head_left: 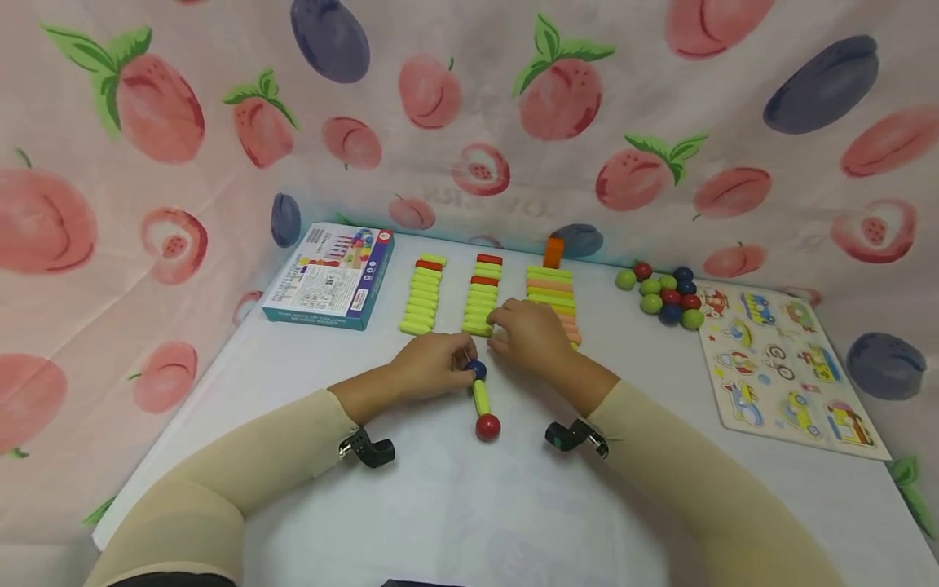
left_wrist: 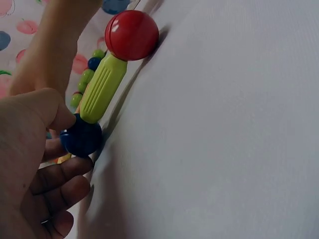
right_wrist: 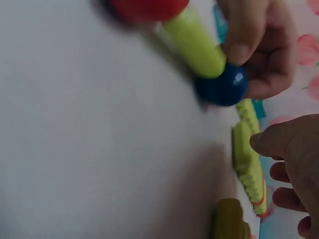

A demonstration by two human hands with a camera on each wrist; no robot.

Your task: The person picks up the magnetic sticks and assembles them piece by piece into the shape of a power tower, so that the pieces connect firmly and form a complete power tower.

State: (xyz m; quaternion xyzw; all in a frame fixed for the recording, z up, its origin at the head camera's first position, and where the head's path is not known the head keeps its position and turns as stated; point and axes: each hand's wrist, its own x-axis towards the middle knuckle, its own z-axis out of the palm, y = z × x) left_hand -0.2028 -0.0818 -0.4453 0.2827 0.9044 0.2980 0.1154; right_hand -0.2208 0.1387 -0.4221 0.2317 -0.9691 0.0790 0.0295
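My left hand (head_left: 434, 367) pinches blue ball (head_left: 477, 370). Green stick (head_left: 480, 397) joins it to red ball (head_left: 487, 427), on my side of hand. Right hand (head_left: 531, 334), fingers apart, just beside row of green sticks (head_left: 480, 306); can't tell if touching. Bump might scatter row; weak pinch might drop blue ball.

The blue ball (left_wrist: 82, 139) looks like smooth, glossy plastic, as does the red ball (left_wrist: 133, 36) nearby; the grooved green stick (left_wrist: 103, 87) touching it is duller plastic. Beneath it, the bench (left_wrist: 224, 129) appears matt. Beyond it hangs creased, matt cloth (head_left: 469, 49).
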